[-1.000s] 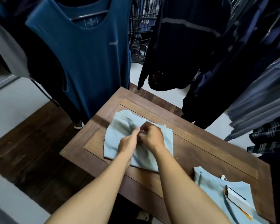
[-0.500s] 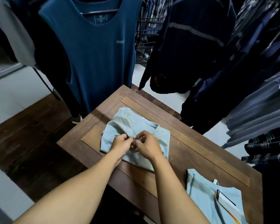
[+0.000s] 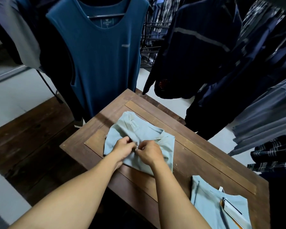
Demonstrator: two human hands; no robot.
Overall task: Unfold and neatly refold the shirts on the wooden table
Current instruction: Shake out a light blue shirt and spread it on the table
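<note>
Here, reading left to right: a teal sleeveless top (image 3: pixel 106 55) hangs beyond the far left corner of the table (image 3: pixel 205 164). On the table's middle panel lies the pale blue shirt (image 3: pixel 139 131), partly folded and rumpled, its collar end toward the table's far edge.

The left hand (image 3: pixel 122 148) has its fingers curled and pinches the cloth at the shirt's centre. The right hand (image 3: pixel 149 152) does the same, and the fingertips of the two hands almost meet. A small pale point sits between them; it is too small to tell whether it is a button or a fold edge.

The step in hand appears to be opening the shirt at its front.

- Both pinches should take the top layer only, close together, so that the layers beneath stay flat on the table.
- The hands should then part evenly toward the table's left and right edges. An uneven pull would probably drag the shirt toward the near left corner.
- The spread cloth should stay clear of the second shirt (image 3: pixel 210 200), which lies flat at the table's near right corner with a card tag (image 3: pixel 229 208) on it.

A dark jacket (image 3: pixel 196 47) hangs beyond the table's far edge, and plaid garments (image 3: pixel 274 151) hang beyond its right edge.
</note>
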